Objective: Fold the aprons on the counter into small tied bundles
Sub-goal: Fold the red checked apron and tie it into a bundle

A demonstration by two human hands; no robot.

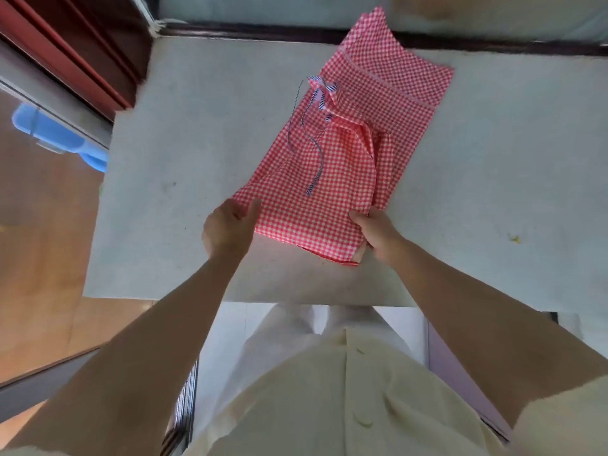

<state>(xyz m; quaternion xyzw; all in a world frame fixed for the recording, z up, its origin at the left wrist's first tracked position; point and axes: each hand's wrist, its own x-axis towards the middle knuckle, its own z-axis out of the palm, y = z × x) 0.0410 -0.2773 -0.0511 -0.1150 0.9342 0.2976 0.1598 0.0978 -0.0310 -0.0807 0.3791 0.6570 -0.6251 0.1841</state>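
Note:
A red-and-white checked apron (332, 166) lies folded lengthwise into a long strip on the pale grey counter (184, 153), running from the near middle to the far edge. Its dark striped tie strings (312, 149) lie loose on top, bunched near the middle. My left hand (227, 227) sits at the strip's near left corner, fingers relaxed, thumb touching the cloth edge. At the near right corner my right hand (378, 232) grips the folded layers, the thumb on top of them and the fingers tucked beneath.
The counter's near edge runs just in front of my body. A dark window sill (263, 31) borders the far edge, a red-brown frame (65, 51) stands at the far left. A blue plastic object (56, 136) lies below the counter's left side.

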